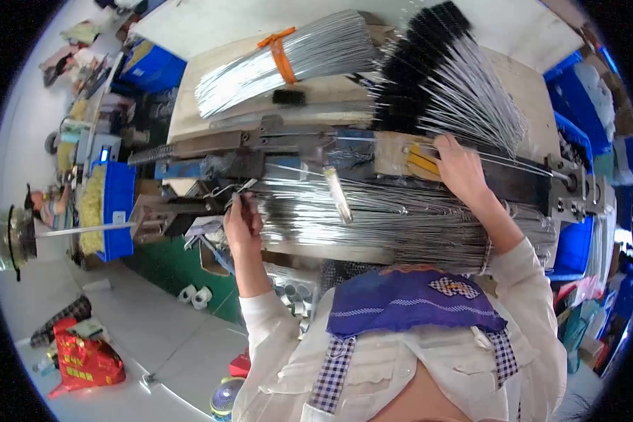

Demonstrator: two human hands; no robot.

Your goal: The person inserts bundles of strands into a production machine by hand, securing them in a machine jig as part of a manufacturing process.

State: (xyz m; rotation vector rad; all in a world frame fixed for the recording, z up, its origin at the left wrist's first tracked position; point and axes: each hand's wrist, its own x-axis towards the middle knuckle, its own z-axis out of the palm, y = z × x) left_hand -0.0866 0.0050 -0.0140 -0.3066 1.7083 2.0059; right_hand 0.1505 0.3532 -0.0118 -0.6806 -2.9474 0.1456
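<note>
My left hand [241, 224] is raised at the left end of the wire pile, thumb and fingertips pinched together beside a small metal hook [245, 187]. What sits between those fingertips is too small to make out. My right hand [461, 169] reaches over the long metal bench machine [288, 143], beside a yellow block [423, 162]. Its fingers are closed on a thin metal wire [517, 163] that runs right toward a steel clamp fixture [577, 186]. Below both hands lies a large pile of straight metal wires [373, 218]. A short handle [337, 195] juts from the machine's middle.
Behind the machine lie a wire bundle [309, 53] tied with an orange band and a stack of black-bristled brushes [422, 63] with wire stems. Blue bins [118, 211] flank the bench. A metal rod [84, 229] sticks out left. A red bag [84, 359] rests on the floor.
</note>
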